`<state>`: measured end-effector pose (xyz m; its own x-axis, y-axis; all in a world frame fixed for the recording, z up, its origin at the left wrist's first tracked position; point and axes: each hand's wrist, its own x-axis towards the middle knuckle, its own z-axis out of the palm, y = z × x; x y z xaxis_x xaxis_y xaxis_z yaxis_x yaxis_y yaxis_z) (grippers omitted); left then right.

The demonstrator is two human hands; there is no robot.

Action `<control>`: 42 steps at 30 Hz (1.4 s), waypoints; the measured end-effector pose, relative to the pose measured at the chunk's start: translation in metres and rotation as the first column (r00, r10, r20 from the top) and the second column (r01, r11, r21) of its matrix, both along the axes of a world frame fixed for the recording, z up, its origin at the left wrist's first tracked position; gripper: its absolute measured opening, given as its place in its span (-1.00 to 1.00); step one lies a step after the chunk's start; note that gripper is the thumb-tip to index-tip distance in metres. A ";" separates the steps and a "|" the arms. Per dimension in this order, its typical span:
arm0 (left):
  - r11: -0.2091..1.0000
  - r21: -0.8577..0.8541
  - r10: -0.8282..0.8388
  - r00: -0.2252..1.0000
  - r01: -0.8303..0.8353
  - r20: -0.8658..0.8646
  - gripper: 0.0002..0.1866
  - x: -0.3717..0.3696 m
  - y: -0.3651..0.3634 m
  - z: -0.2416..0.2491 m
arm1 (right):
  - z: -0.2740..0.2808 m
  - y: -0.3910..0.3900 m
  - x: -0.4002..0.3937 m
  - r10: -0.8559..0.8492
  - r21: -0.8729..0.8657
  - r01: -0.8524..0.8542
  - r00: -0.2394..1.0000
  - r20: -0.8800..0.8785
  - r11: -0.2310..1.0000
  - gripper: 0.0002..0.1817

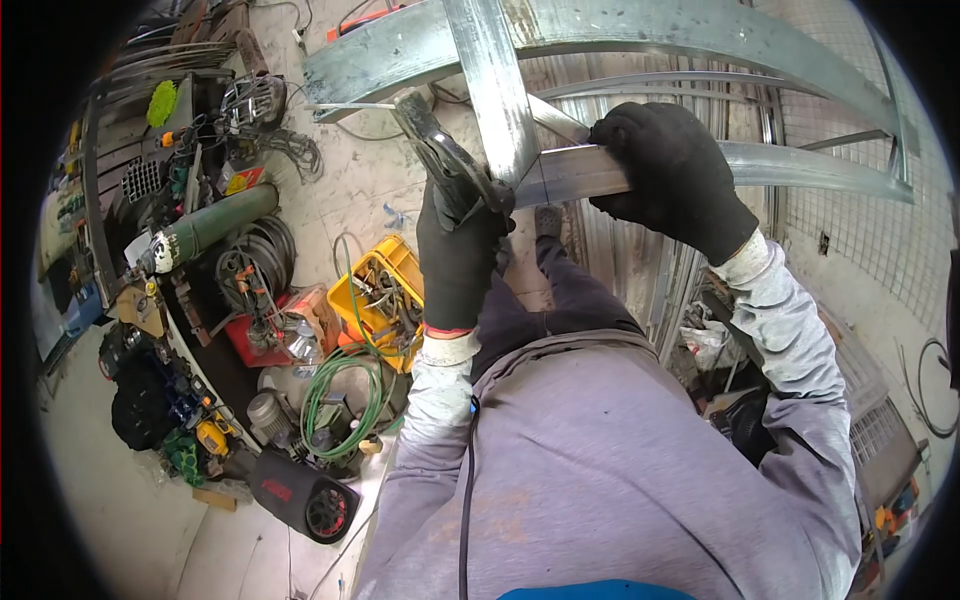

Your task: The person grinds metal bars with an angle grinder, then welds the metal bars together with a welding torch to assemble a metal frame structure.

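My left hand, in a black glove, is closed around a dark, worn welding electrode holder. A thin pale rod sticks out to the left from its far end. My right hand, also gloved in black, wraps over a curved galvanized metal bar; its fingertips are partly hidden. A short metal piece runs up to the right fingers. An upright metal bar crosses the curved bar just right of the holder. A wider curved beam arches beyond both hands.
On the left stand a green gas cylinder, a yellow crate of tools, a coiled green hose and a black speaker. Long metal profiles lie on the floor beneath the frame. Wire mesh leans at right.
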<state>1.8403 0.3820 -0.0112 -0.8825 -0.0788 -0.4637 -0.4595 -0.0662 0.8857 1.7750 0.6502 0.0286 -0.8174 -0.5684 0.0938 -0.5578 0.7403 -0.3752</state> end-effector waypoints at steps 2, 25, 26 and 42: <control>1.000 0.004 -0.023 1.000 0.023 -0.020 -0.70 0.000 -0.001 -0.005 | 0.000 0.001 0.000 0.003 0.017 -0.003 1.000 -0.003 1.000 -0.33; 0.984 -0.046 0.170 0.985 -0.171 -0.033 -0.64 0.006 0.016 0.004 | 0.034 -0.107 -0.188 0.929 0.234 -0.899 0.367 -0.056 0.369 -0.21; 0.981 -0.043 0.186 0.981 -0.189 -0.061 -0.64 0.008 0.017 0.004 | 0.029 -0.110 -0.191 0.935 0.233 -0.914 0.351 0.048 0.331 -0.24; 0.820 0.298 0.489 0.869 -0.488 0.079 -0.48 0.054 0.062 0.000 | 0.028 -0.111 -0.195 0.965 0.139 -0.955 0.263 -0.003 0.261 -0.17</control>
<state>1.8943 0.4444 -0.0110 -0.7658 -0.3581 -0.5342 -0.2952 -0.5422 0.7867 1.5799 0.5394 0.0568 0.3402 -0.9402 0.0165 -0.9046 -0.3320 -0.2675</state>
